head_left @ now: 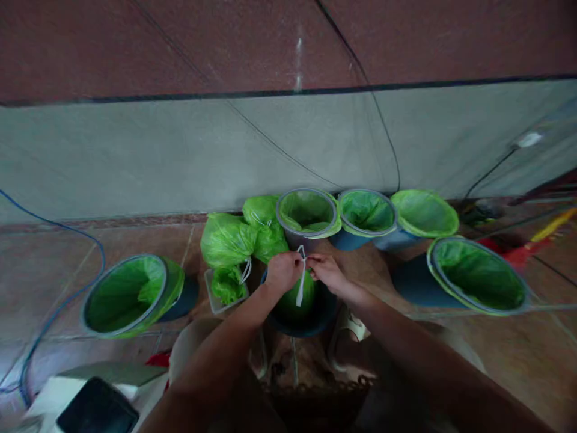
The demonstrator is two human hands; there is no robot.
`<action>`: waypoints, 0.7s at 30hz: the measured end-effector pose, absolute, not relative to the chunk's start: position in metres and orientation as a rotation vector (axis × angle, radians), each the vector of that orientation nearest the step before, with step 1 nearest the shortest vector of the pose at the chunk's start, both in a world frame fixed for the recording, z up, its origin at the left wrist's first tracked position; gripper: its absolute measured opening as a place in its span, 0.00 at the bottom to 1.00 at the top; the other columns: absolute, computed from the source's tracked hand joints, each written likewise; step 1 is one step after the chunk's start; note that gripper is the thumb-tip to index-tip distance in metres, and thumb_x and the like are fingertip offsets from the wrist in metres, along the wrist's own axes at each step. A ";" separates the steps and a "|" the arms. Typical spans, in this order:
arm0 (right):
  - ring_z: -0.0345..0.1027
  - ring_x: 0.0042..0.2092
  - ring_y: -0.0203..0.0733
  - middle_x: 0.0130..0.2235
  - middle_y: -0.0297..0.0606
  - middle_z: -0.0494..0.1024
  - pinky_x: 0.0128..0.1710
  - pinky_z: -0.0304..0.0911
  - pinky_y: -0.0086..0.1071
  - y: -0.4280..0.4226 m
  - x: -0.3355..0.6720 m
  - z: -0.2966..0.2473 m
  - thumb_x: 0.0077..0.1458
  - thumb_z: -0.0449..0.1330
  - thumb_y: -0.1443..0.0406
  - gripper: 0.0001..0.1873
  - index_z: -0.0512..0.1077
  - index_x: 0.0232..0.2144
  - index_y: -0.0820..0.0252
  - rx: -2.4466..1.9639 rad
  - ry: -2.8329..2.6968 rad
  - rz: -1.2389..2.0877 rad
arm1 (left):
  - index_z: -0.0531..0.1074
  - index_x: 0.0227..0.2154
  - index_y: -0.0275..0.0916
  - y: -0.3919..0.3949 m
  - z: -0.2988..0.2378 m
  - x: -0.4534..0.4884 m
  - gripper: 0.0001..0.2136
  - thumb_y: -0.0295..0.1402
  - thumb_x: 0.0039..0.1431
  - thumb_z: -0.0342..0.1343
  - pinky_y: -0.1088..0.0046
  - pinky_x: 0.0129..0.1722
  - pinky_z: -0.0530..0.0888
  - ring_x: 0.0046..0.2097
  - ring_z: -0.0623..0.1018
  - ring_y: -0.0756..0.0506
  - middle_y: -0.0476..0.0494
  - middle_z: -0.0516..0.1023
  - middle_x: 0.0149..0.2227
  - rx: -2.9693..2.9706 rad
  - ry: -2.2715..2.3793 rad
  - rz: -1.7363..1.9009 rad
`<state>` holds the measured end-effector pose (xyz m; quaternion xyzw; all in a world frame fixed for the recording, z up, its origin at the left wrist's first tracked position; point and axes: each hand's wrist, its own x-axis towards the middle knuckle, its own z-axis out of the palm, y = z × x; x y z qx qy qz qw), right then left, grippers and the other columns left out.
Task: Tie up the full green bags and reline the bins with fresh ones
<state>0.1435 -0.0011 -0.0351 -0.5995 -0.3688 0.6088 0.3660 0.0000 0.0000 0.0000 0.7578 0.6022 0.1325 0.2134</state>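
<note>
Both hands meet over a dark bin between my feet. Inside it sits a green plastic bag with its top gathered. My left hand pinches a white drawstring at the bag's neck. From the other side my right hand grips the same drawstring, fingers closed. A small loop of the string stands up above the fingers, and a flat end hangs down over the bag. The exact crossing of the string is partly hidden by the fingertips.
Two tied green bags lie by the wall, behind a clear tub with green plastic. Several lined bins stand along the wall and right. Another lined bin tilts at left, near a blue cable. A white box is lower left.
</note>
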 end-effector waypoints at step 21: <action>0.57 0.19 0.31 0.16 0.26 0.67 0.19 0.52 0.26 0.002 0.141 -0.040 0.40 0.64 0.59 0.10 0.70 0.21 0.59 -1.465 -0.868 1.534 | 0.72 0.25 0.39 0.004 -0.015 0.007 0.05 0.27 0.54 0.54 0.76 0.31 0.66 0.28 0.69 0.51 0.51 0.74 0.27 1.775 1.492 0.682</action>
